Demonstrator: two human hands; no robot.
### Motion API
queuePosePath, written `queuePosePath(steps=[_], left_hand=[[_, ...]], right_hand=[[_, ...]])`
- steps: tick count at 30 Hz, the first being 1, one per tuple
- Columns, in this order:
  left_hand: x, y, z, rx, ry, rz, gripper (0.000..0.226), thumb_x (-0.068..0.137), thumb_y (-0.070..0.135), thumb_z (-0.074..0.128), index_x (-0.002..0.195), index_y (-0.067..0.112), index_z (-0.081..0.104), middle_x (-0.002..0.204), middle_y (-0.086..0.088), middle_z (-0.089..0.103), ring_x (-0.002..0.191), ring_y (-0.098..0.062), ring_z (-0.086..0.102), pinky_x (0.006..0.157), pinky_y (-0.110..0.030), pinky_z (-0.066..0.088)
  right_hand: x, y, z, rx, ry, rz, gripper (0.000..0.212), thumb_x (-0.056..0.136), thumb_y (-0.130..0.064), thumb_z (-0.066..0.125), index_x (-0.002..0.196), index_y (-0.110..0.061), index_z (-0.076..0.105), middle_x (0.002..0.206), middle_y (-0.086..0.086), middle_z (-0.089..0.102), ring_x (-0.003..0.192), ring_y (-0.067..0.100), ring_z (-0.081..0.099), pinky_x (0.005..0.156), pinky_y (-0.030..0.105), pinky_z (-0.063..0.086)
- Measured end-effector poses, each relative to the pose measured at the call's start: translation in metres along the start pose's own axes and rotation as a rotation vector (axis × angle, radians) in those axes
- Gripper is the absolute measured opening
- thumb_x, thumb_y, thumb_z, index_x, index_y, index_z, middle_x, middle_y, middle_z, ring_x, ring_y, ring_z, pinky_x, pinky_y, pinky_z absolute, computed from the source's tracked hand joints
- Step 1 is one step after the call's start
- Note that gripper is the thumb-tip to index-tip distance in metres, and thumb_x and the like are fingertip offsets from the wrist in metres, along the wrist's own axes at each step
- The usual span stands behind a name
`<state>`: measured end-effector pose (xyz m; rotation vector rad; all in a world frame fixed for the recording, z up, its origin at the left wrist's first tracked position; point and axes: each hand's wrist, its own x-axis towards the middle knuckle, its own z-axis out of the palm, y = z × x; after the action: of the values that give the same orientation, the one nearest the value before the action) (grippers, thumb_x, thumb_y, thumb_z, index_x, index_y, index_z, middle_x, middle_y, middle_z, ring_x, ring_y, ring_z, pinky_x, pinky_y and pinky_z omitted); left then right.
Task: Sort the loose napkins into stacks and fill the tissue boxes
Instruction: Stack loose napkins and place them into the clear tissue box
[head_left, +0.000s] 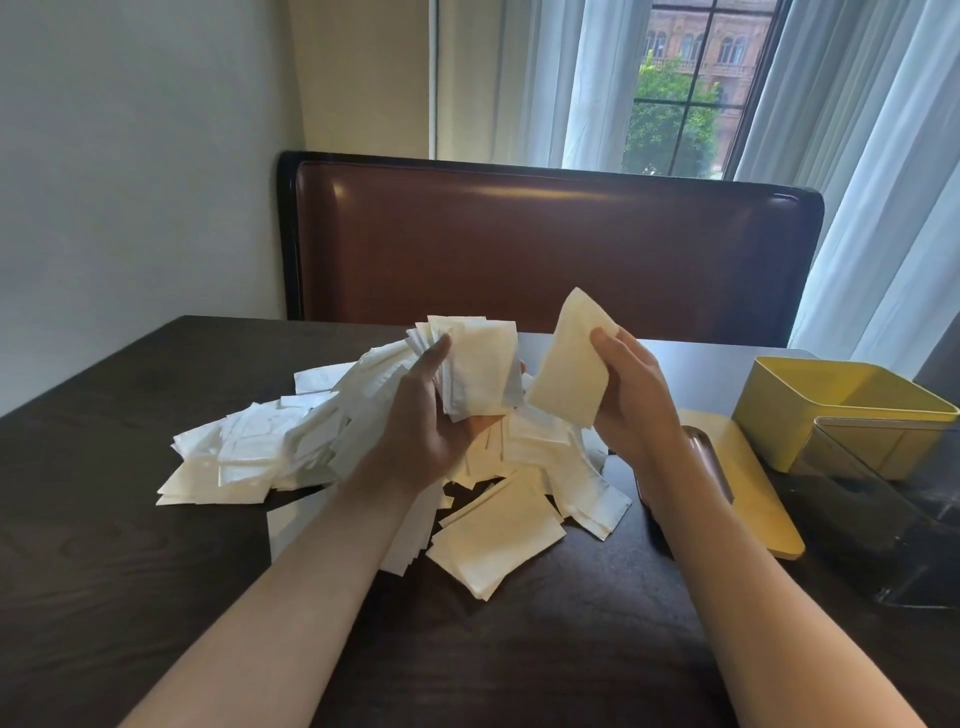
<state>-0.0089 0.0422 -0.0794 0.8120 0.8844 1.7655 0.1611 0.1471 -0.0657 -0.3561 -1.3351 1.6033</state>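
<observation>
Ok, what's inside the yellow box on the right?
Only bare inner walls show in the yellow box, with no napkins above its rim. Its floor is hidden by the near wall and the clear container in front.

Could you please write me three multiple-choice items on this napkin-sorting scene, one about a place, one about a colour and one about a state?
1. Where does the open box stand, from the person's seat?
A. At the table's right side
B. On the chair
C. Left of the napkin pile

2. What colour is that box?
A. Red
B. Yellow
C. Blue

3. What is the right hand doing?
A. Lying flat on the table
B. Reaching into the box
C. Holding up a single napkin

Answers:
1 A: it sits on the dark table, right of the napkin pile.
2 B: its walls and rim are yellow.
3 C: its grip pinches one single napkin in the air, while the left hand holds a gathered stack.
</observation>
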Motion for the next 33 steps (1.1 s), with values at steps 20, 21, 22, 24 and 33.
queuePosePath(steps=[20, 21, 22, 24, 33], left_hand=[[0.013, -0.013, -0.001, -0.115, 0.047, 0.025, 0.039, 0.102, 0.022, 0.052, 0.131, -0.004, 0.056, 0.132, -0.015, 0.064, 0.115, -0.028, 0.066, 0.102, -0.048, 0.053], [0.009, -0.01, 0.001, -0.16, 0.096, -0.014, 0.035, 0.1, 0.015, 0.052, 0.129, -0.004, 0.055, 0.13, -0.02, 0.063, 0.109, -0.03, 0.067, 0.095, -0.046, 0.057], [0.008, -0.009, 0.002, -0.195, 0.103, -0.043, 0.034, 0.1, 0.014, 0.051, 0.128, -0.003, 0.055, 0.132, -0.024, 0.061, 0.11, -0.033, 0.067, 0.093, -0.046, 0.057], [0.007, -0.006, 0.003, -0.205, 0.052, -0.065, 0.04, 0.097, 0.021, 0.051, 0.132, 0.001, 0.053, 0.135, -0.027, 0.059, 0.122, -0.04, 0.061, 0.103, -0.053, 0.05], [0.002, -0.002, -0.003, -0.465, -0.05, -0.129, 0.056, 0.093, 0.036, 0.054, 0.145, 0.016, 0.046, 0.141, -0.023, 0.054, 0.123, -0.041, 0.06, 0.095, -0.062, 0.051]], right_hand=[[0.011, 0.029, -0.006, -0.796, 0.212, -0.06, 0.034, 0.092, -0.027, 0.068, 0.124, -0.015, 0.065, 0.123, -0.002, 0.065, 0.109, 0.017, 0.062, 0.091, 0.033, 0.054], [0.011, 0.032, -0.008, -0.851, 0.167, -0.007, 0.036, 0.093, -0.029, 0.067, 0.127, -0.017, 0.063, 0.128, -0.002, 0.062, 0.112, 0.018, 0.059, 0.093, 0.035, 0.052], [0.01, 0.034, -0.007, -0.87, 0.119, 0.043, 0.037, 0.094, -0.03, 0.066, 0.129, -0.018, 0.062, 0.128, -0.003, 0.061, 0.113, 0.017, 0.057, 0.093, 0.035, 0.05], [0.009, 0.039, -0.005, -0.875, 0.056, 0.085, 0.037, 0.094, -0.03, 0.066, 0.129, -0.019, 0.062, 0.123, -0.003, 0.063, 0.108, 0.015, 0.058, 0.09, 0.032, 0.05], [0.011, 0.036, -0.008, -0.78, 0.143, -0.084, 0.007, 0.085, -0.018, 0.076, 0.092, -0.015, 0.076, 0.089, -0.003, 0.073, 0.083, 0.015, 0.071, 0.073, 0.025, 0.059]])
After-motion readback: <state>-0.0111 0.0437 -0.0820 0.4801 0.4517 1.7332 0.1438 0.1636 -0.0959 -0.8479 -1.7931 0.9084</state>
